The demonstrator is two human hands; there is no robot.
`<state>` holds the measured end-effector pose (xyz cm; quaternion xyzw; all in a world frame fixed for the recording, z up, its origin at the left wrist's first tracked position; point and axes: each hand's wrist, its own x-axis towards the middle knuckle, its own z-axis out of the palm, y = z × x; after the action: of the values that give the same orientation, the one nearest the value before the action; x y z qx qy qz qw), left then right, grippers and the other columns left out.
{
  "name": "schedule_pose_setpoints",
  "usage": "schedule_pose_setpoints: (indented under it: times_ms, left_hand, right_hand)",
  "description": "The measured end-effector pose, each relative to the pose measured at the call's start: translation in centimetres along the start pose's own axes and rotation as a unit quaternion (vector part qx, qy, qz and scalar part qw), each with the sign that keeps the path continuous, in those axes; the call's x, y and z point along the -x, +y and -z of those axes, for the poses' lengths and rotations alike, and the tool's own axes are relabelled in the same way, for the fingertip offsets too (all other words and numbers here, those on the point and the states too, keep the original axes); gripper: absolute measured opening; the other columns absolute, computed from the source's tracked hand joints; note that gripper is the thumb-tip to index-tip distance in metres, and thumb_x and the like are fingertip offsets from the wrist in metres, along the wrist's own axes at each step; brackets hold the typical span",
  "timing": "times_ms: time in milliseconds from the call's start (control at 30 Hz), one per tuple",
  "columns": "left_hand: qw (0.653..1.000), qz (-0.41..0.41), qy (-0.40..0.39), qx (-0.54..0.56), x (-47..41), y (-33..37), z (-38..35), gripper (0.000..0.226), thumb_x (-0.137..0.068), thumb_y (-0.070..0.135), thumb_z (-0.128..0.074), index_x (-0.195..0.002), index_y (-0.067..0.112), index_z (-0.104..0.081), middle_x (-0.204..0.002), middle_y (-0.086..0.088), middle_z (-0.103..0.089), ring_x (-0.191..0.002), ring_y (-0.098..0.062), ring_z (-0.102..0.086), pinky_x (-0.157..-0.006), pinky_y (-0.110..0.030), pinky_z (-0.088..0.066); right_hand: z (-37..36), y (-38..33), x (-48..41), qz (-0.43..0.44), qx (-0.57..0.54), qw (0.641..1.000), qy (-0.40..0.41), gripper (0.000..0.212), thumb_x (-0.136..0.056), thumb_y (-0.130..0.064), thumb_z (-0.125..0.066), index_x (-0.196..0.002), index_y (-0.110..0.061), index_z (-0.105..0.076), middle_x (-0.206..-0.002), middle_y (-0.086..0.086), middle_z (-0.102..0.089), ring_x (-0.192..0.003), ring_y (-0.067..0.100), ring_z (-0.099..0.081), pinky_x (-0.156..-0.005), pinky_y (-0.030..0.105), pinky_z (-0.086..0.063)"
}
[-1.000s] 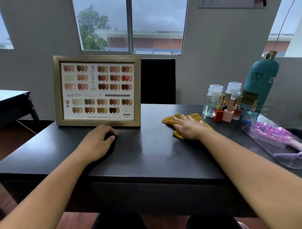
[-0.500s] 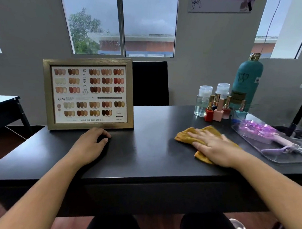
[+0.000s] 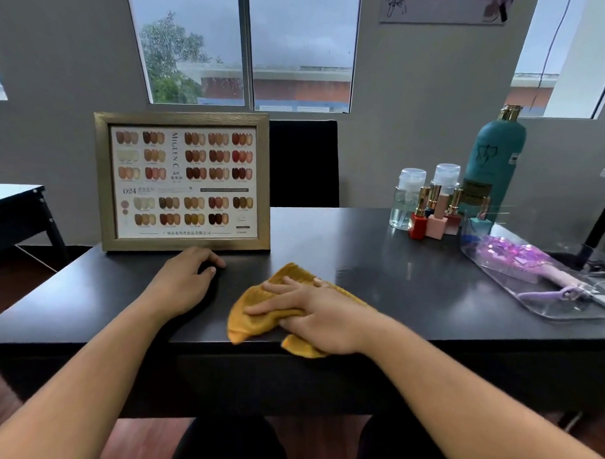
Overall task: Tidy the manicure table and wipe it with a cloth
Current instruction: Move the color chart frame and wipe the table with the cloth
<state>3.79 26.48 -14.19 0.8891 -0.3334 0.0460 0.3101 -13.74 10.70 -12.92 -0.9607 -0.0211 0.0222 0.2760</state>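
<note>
An orange cloth (image 3: 257, 306) lies crumpled at the front edge of the black manicure table (image 3: 378, 266), with one corner hanging over the edge. My right hand (image 3: 312, 312) presses flat on the cloth, fingers straight and pointing left. My left hand (image 3: 186, 280) rests on the tabletop just in front of the gold-framed nail colour chart (image 3: 182, 180), fingers loosely curled and holding nothing.
At the back right stand two clear pump bottles (image 3: 406, 202), several nail polish bottles (image 3: 435, 220) and a tall teal bottle (image 3: 495, 160). A clear tray (image 3: 545, 306) with pink and purple tools lies at the right. A black chair (image 3: 303, 160) stands behind the table.
My right hand has swept the cloth from the back middle of the table to the right, then left and toward the front edge. My left hand has stayed in place.
</note>
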Motion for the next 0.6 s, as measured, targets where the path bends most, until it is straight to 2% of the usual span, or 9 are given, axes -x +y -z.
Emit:
schedule_pose_setpoints:
  times_ms: [100, 200, 267, 333, 367, 400, 433, 500, 600]
  left_hand:
    - [1.000, -0.002, 0.002, 0.011, -0.1, -0.2, 0.0, 0.018, -0.092, 0.013, -0.049, -0.098, 0.023, -0.063, -0.109, 0.004, -0.055, -0.100, -0.010, -0.045, -0.087, -0.024, -0.031]
    - [1.000, -0.004, 0.003, 0.009, -0.1, -0.3, -0.1, 0.017, -0.092, 0.014, -0.050, -0.099, 0.024, -0.063, -0.106, 0.007, -0.053, -0.098, -0.008, -0.044, -0.088, -0.025, -0.031]
    - [1.000, -0.007, 0.008, 0.008, -0.2, -0.2, -0.1, 0.017, -0.091, 0.014, -0.051, -0.099, 0.023, -0.062, -0.104, 0.007, -0.052, -0.097, -0.008, -0.044, -0.087, -0.024, -0.031]
    - [1.000, -0.009, 0.011, 0.007, -0.1, -0.2, -0.2, 0.017, -0.091, 0.014, -0.051, -0.100, 0.022, -0.063, -0.104, 0.008, -0.052, -0.097, -0.008, -0.044, -0.087, -0.024, -0.031]
    - [1.000, -0.011, 0.012, 0.009, -0.1, -0.2, -0.3, 0.017, -0.091, 0.014, -0.051, -0.100, 0.022, -0.063, -0.104, 0.008, -0.053, -0.097, -0.007, -0.044, -0.087, -0.023, -0.031]
    - [1.000, -0.013, 0.014, 0.011, -0.1, -0.2, -0.2, 0.017, -0.091, 0.014, -0.051, -0.101, 0.022, -0.063, -0.104, 0.007, -0.053, -0.097, -0.007, -0.044, -0.087, -0.023, -0.031]
    - [1.000, -0.014, 0.015, 0.013, -0.1, -0.2, -0.2, 0.018, -0.091, 0.014, -0.051, -0.101, 0.021, -0.063, -0.104, 0.007, -0.053, -0.097, -0.007, -0.044, -0.087, -0.023, -0.031]
    - [1.000, -0.009, 0.014, 0.012, -0.1, -0.3, -0.1, 0.018, -0.091, 0.014, -0.051, -0.102, 0.022, -0.063, -0.105, 0.008, -0.053, -0.098, -0.006, -0.044, -0.087, -0.024, -0.031]
    - [1.000, -0.003, 0.011, 0.020, -0.1, -0.4, -0.1, 0.018, -0.092, 0.014, -0.051, -0.100, 0.023, -0.064, -0.107, 0.007, -0.055, -0.099, -0.007, -0.044, -0.088, -0.025, -0.032]
  right_hand:
    - [2.7, 2.7, 3.9, -0.018, -0.134, 0.991, 0.022, 0.049, -0.087, 0.005, -0.049, -0.108, -0.034, -0.071, -0.138, -0.020, -0.047, -0.134, -0.004, -0.031, -0.112, 0.016, -0.014]
    - [5.3, 6.8, 7.2, -0.089, -0.103, 0.983, 0.121, 0.055, -0.083, 0.013, -0.048, -0.094, -0.035, -0.072, -0.129, -0.011, -0.059, -0.117, 0.000, -0.052, -0.095, 0.004, -0.031]
    - [6.6, 9.4, 7.6, -0.159, -0.059, 0.969, 0.181, 0.048, -0.088, 0.005, -0.048, -0.106, -0.034, -0.070, -0.132, -0.007, -0.058, -0.112, 0.004, -0.054, -0.090, 0.009, -0.034]
    - [7.4, 11.1, 5.8, -0.213, -0.022, 0.957, 0.194, 0.039, -0.094, -0.007, -0.048, -0.126, -0.027, -0.061, -0.141, -0.006, -0.049, -0.121, 0.008, -0.047, -0.091, 0.007, -0.034]
    - [7.6, 11.4, 4.3, -0.235, -0.001, 0.954, 0.185, 0.039, -0.097, -0.014, -0.047, -0.134, -0.023, -0.054, -0.147, -0.004, -0.042, -0.127, 0.011, -0.043, -0.096, 0.008, -0.033]
    - [7.7, 11.3, 2.6, -0.256, 0.027, 0.951, 0.169, 0.042, -0.099, -0.021, -0.044, -0.141, -0.022, -0.045, -0.153, -0.001, -0.033, -0.135, 0.016, -0.035, -0.107, 0.016, -0.028]
    - [7.5, 10.6, 0.8, -0.273, 0.062, 0.948, 0.149, 0.046, -0.100, -0.028, -0.040, -0.145, -0.023, -0.037, -0.158, 0.000, -0.023, -0.142, 0.020, -0.025, -0.116, 0.029, -0.019]
    - [6.7, 8.7, -2.3, -0.265, 0.117, 0.951, 0.113, 0.050, -0.100, -0.037, -0.034, -0.149, -0.030, -0.027, -0.160, 0.001, -0.012, -0.147, 0.023, -0.011, -0.118, 0.045, -0.008]
    - [4.2, 5.6, -4.3, -0.162, 0.128, 0.976, 0.064, 0.048, -0.099, -0.045, -0.030, -0.147, -0.039, -0.027, -0.160, -0.006, -0.012, -0.147, 0.019, -0.007, -0.118, 0.049, -0.004]
